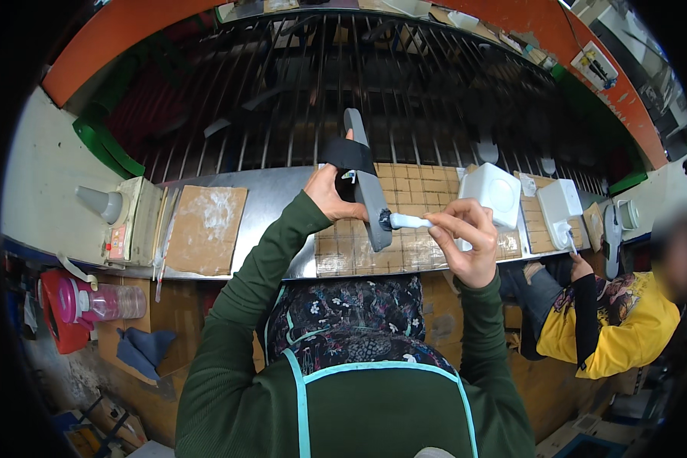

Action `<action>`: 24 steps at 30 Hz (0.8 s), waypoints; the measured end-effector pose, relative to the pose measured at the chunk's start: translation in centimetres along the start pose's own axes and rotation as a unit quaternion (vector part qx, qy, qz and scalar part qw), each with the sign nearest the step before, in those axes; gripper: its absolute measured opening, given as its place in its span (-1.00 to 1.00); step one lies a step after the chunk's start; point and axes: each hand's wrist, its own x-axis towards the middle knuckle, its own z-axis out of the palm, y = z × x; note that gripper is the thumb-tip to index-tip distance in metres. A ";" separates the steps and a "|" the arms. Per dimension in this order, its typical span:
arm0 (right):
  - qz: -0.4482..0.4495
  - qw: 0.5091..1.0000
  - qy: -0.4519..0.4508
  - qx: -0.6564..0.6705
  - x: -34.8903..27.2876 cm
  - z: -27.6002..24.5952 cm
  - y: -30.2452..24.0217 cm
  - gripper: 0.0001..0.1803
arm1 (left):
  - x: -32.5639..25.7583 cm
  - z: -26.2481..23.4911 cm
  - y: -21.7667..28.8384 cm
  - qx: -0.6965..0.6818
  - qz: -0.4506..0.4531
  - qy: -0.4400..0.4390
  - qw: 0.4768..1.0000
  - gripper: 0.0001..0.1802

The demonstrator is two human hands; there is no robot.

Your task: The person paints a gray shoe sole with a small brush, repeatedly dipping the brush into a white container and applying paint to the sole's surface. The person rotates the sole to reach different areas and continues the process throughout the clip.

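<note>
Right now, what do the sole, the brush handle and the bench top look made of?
Sole: grey, matte, looks like rubber or foam; a black band, maybe fabric, wraps it.
Brush handle: white, smooth, likely plastic.
Bench top: bare metal sheet, dull shine, partly covered by taped brown cardboard.

Both green-sleeved forearms rise from the lower edge, elbows bent. The left hand (330,192) is raised, fingers curled shut, thumb apparently hidden. The right hand (466,238) pinches closed, fingertips (437,220) pointing left.
</note>
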 end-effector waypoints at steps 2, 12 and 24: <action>-0.009 1.000 0.011 -0.015 0.4 -0.3 -0.1 -0.76 | 0.3 0.6 -0.2 -0.055 -0.005 0.019 0.998 0.46; -0.046 0.998 0.041 -0.034 2.2 -1.0 -0.6 -0.72 | 1.2 2.2 -0.3 -0.228 -0.023 0.042 0.972 0.01; -0.079 0.994 0.060 -0.049 3.6 -1.8 -1.4 -0.72 | 1.7 3.9 -1.5 -0.368 -0.101 -0.021 0.924 -0.44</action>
